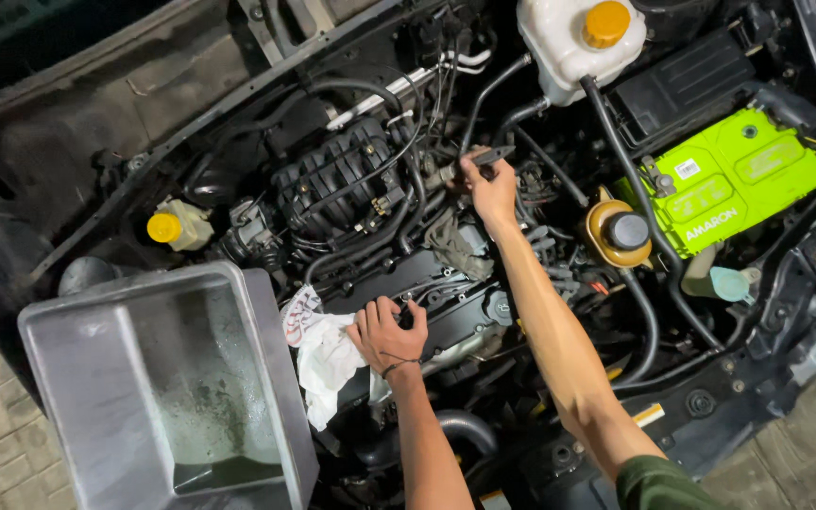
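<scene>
Left hand (386, 332) rests on white rag (325, 357); right hand (489, 189) grips tool (484, 156).

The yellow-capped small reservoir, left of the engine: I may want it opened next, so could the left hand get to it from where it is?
Probably yes: the left hand rests on the engine cover beside the white rag, and only low hoses lie toward the yellow-capped reservoir.

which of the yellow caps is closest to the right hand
The dark-centred yellow cap, just beside the right hand's forearm. The cap on the white tank and the small yellow cap at far left lie farther away.

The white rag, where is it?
In the head view, the white rag lies on the engine, under the left hand, just right of the grey metal tray.
</scene>
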